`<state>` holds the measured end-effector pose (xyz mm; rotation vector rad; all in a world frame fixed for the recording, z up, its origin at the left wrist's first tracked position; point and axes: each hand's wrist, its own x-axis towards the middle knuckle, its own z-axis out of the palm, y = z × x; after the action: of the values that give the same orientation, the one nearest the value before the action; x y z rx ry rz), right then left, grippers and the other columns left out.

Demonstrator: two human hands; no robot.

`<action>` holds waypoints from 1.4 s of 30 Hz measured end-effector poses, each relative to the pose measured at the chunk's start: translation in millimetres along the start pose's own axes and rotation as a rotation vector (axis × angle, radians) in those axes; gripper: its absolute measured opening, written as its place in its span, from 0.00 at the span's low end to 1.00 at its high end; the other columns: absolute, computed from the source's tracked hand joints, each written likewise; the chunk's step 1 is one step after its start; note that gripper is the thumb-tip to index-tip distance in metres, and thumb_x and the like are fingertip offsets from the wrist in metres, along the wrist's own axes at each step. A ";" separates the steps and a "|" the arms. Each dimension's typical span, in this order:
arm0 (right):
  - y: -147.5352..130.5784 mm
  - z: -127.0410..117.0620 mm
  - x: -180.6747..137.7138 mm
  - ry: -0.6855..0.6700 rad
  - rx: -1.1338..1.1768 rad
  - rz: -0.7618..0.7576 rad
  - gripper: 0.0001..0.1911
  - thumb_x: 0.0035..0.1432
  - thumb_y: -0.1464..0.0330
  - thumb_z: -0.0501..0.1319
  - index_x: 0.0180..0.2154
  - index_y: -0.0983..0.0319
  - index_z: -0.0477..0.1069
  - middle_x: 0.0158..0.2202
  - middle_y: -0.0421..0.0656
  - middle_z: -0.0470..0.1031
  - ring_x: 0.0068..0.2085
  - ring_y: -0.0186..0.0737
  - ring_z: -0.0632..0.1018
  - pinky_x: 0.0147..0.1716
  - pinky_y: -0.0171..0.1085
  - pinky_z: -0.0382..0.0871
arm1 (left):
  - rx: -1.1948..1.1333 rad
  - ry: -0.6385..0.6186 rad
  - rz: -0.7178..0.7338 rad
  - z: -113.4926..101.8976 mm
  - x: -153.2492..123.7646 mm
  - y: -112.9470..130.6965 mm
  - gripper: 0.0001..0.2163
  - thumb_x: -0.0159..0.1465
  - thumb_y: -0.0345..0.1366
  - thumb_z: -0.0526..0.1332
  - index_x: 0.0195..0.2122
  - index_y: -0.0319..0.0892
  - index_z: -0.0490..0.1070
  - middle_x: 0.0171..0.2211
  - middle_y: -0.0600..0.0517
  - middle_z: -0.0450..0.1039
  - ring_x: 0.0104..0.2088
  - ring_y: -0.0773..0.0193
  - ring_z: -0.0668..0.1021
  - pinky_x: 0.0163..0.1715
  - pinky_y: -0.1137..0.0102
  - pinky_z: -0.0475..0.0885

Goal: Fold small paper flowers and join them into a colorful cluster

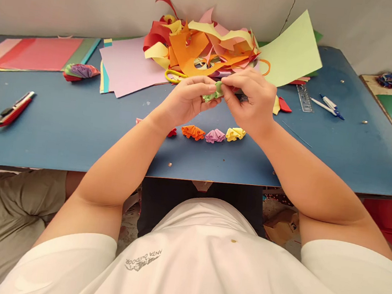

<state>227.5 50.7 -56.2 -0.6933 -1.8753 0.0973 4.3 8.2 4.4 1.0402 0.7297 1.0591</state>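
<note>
The blue table point(75, 139) bears a knife point(12, 109), paper sheets point(130, 65), a ruler point(305, 99), pens point(327, 108) and, near its front edge, a row of folded paper pieces point(193, 132).

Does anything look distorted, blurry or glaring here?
In the head view, the white shirt looms large beside the hands, a wide-angle look; also in the head view, fine detail is lost on the small green paper piece between the left hand and right hand; same view, soft light, no strong glare on the blue table.

Paper scraps point(183, 45) behind folded pieces point(215, 136)
</note>
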 end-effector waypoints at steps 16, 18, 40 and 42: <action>-0.6 -1.3 6.4 -0.033 0.051 0.044 0.17 0.86 0.44 0.73 0.51 0.47 0.91 0.48 0.47 0.94 0.51 0.56 0.94 0.60 0.61 0.96 | -0.044 -0.119 -0.072 -9.6 0.9 0.8 0.13 0.76 0.25 0.75 0.32 0.43 0.88 0.34 0.54 0.85 0.37 0.72 0.89 0.48 0.78 0.90; -4.8 -3.8 7.8 -0.053 0.061 0.050 0.15 0.86 0.46 0.73 0.51 0.46 0.91 0.49 0.47 0.94 0.52 0.56 0.94 0.59 0.60 0.96 | -0.005 -0.089 -0.073 -9.7 1.0 1.9 0.13 0.76 0.25 0.75 0.33 0.42 0.87 0.35 0.53 0.85 0.36 0.71 0.89 0.51 0.75 0.90; -12.6 -8.7 7.2 -0.143 0.199 -0.044 0.09 0.87 0.56 0.73 0.57 0.49 0.91 0.49 0.44 0.95 0.46 0.49 0.94 0.52 0.52 0.95 | 0.076 -0.063 -0.168 -18.2 0.6 8.7 0.08 0.74 0.30 0.78 0.35 0.40 0.92 0.42 0.49 0.93 0.46 0.66 0.93 0.59 0.72 0.91; -14.1 -8.7 8.9 -0.148 0.226 -0.090 0.10 0.87 0.56 0.72 0.58 0.51 0.91 0.49 0.44 0.94 0.45 0.47 0.93 0.50 0.50 0.94 | 0.094 -0.043 -0.180 -16.1 -1.6 11.4 0.07 0.74 0.29 0.76 0.37 0.40 0.92 0.43 0.49 0.93 0.46 0.66 0.93 0.61 0.72 0.91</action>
<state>227.1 41.4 -39.8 -0.4560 -1.9954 0.3044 -14.2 13.3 9.2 1.0536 0.8288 0.8521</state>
